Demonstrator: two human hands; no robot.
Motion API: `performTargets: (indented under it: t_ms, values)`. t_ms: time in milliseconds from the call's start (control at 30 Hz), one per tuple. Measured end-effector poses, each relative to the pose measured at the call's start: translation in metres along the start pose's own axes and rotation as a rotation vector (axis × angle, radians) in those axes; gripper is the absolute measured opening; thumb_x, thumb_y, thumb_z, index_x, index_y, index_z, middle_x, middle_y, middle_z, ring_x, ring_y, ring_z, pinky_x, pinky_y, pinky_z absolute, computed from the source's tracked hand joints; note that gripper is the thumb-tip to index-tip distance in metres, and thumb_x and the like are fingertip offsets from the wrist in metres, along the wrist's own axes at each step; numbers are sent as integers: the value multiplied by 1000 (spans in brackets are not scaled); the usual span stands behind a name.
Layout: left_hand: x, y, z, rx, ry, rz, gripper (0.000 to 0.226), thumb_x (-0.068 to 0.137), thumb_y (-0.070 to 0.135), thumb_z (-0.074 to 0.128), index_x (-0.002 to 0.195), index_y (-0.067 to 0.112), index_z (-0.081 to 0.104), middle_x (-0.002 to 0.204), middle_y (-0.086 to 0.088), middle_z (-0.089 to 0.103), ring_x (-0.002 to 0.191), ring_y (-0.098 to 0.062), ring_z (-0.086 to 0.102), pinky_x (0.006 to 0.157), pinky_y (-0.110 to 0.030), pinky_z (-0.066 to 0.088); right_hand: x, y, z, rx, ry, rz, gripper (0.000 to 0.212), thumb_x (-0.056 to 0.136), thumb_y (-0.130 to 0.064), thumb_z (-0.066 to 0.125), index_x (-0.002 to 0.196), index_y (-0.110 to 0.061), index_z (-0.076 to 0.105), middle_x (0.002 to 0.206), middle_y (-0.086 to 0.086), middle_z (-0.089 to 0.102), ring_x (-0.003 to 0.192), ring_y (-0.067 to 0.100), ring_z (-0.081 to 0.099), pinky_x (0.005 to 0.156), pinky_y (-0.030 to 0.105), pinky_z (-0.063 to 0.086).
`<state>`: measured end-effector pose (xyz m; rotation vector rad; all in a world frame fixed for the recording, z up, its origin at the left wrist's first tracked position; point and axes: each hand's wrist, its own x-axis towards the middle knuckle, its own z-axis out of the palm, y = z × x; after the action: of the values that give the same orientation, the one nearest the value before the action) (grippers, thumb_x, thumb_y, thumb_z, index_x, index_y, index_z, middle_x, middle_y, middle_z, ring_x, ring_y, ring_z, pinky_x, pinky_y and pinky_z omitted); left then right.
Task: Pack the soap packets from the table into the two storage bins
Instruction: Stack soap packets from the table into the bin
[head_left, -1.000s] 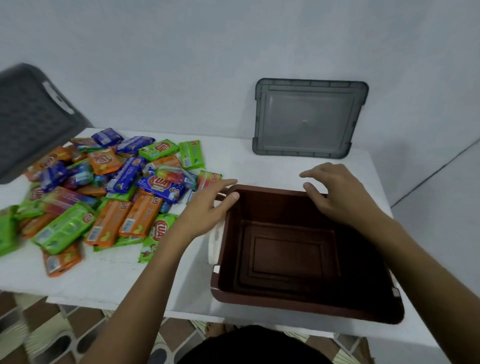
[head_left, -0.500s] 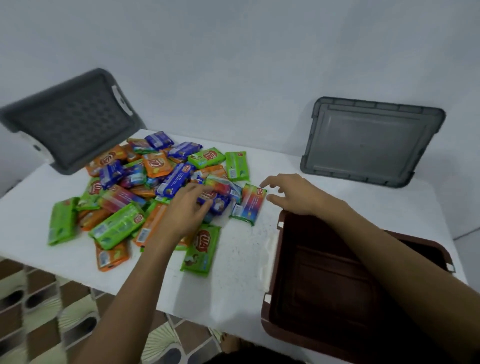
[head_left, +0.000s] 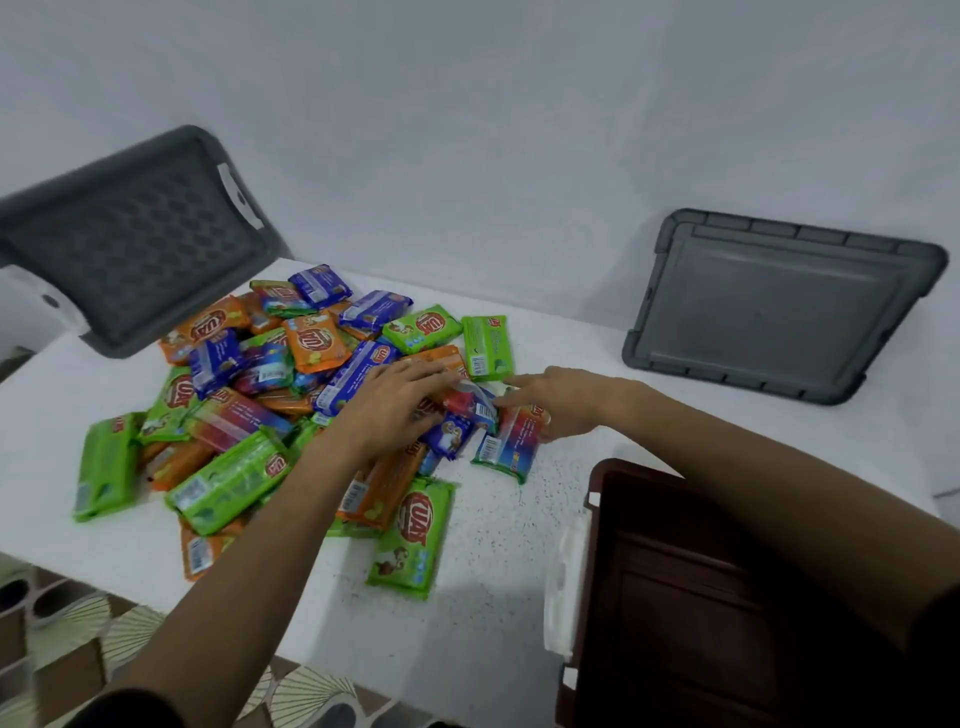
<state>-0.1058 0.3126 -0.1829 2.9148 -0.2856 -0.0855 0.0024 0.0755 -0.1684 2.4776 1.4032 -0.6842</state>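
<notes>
Both hands have moved off the brown bin's rim and over to the soap packets, and the view has swung left with them, so the bin now sits low beside the right forearm. The left hand (head_left: 395, 410) lies palm down on the middle of the pile of soap packets (head_left: 291, 395), fingers spread and loosely curled over a blue packet (head_left: 451, 434); whether it actually grips one I cannot tell. The right hand (head_left: 553, 402) reaches in from the other side, fingers extended and touching a multicoloured packet (head_left: 506, 441) at the pile's near edge, not closed on it. The brown bin (head_left: 691, 597) stands empty under the right arm. A grey bin (head_left: 130, 244) leans beyond the left hand, and a grey lid (head_left: 779, 306) rests against the wall beyond the right hand, both on the white table (head_left: 493, 597).
</notes>
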Motion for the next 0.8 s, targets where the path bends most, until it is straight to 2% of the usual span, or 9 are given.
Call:
performTargets:
  t_ms: [67, 200, 300, 433, 533, 633, 733, 800]
  values:
    - [3, -1, 1, -20, 12, 4, 56, 93, 37, 60, 145, 36, 38, 152, 10, 35, 140, -20, 30, 112, -46, 22, 3, 2, 2, -23, 27, -38, 75, 86, -37, 66, 150, -38, 27, 148, -1, 42, 118, 28, 53, 101, 43, 43]
    - [7, -1, 3, -49, 96, 36, 43, 90, 26, 64, 133, 26, 55, 141, 2, 50, 130, -25, 44, 106, -46, 33, 2, 7, 8, -35, 49, -20, 76, 85, -35, 67, 150, -35, 27, 147, -4, 40, 113, 27, 47, 95, 43, 45]
    - [9, -3, 4, -35, 106, 62, 38, 89, 24, 66, 126, 21, 60, 135, -2, 56, 123, -27, 50, 100, -45, 39, 1, 7, 5, -71, 49, -11, 73, 85, -38, 67, 148, -33, 30, 141, -4, 42, 110, 25, 45, 88, 39, 47]
    - [8, -4, 6, -34, 162, 95, 30, 92, 27, 62, 121, 20, 62, 129, -3, 60, 114, -26, 57, 91, -43, 48, 0, 11, 4, -35, 60, -16, 65, 77, -43, 72, 134, -30, 44, 127, -5, 49, 106, 21, 43, 83, 37, 49]
    - [9, -3, 5, -61, 211, 101, 25, 96, 32, 54, 119, 22, 60, 122, -1, 63, 106, -23, 60, 85, -40, 51, -6, 18, 4, 81, 62, 9, 59, 75, -46, 73, 125, -25, 48, 116, -6, 53, 102, 16, 42, 82, 31, 43]
    - [9, -2, 6, -95, 237, 65, 30, 98, 41, 42, 120, 26, 56, 121, 1, 62, 106, -22, 59, 86, -42, 50, -18, 26, -1, 262, 99, 39, 55, 77, -43, 74, 123, -21, 54, 111, -4, 57, 102, 17, 50, 84, 29, 43]
    - [9, 3, 5, -189, 252, 9, 27, 99, 33, 46, 124, 25, 54, 124, 0, 58, 104, -19, 58, 78, -35, 52, -34, 33, -5, 448, 191, 61, 44, 77, -42, 73, 116, -22, 64, 107, -4, 64, 96, 17, 58, 86, 31, 48]
    - [8, 6, 2, -229, 262, -16, 27, 100, 32, 45, 125, 25, 53, 125, 0, 57, 104, -18, 57, 76, -33, 51, -46, 36, -6, 548, 268, 80, 30, 80, -41, 70, 106, -26, 69, 101, -6, 67, 91, 15, 59, 83, 34, 51]
